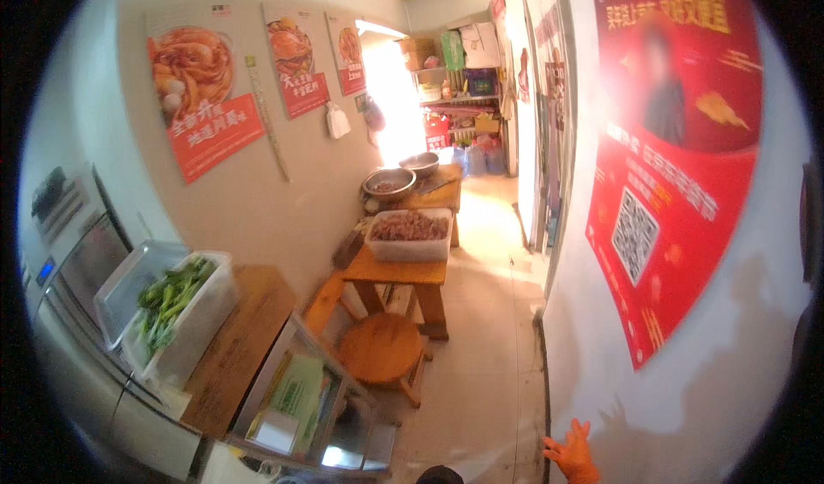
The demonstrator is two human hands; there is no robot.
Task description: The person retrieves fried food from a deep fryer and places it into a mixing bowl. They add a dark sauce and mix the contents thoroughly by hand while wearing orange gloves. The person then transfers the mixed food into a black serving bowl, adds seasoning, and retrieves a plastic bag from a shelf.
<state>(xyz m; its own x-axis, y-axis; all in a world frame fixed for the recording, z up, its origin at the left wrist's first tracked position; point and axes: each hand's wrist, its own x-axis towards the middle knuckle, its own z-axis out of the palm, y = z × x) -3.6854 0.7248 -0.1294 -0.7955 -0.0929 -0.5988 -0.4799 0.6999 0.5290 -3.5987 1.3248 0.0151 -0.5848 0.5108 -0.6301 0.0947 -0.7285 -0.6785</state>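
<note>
At the lower right, my right hand (pixel 572 453) is held out near the white wall with its fingers apart and nothing in it. My left hand is out of view. Ahead, a white plastic tub of raw, reddish meat pieces (pixel 410 242) stands on a wooden table (pixel 399 271). Behind it are a metal bowl (pixel 389 185) with some of a similar food and another metal bowl (pixel 420 163). To the left, a translucent plastic box (pixel 206 323) holds leafy green vegetables (pixel 174 300).
A round-seated wooden chair (pixel 381 347) stands by the table. A wooden counter (pixel 238 349) and glass-fronted case (pixel 302 407) lie at lower left. Loaded shelves (pixel 460 101) stand at the far end. A red poster (pixel 676 181) hangs on the right wall, beside a tiled floor passage (pixel 476 355).
</note>
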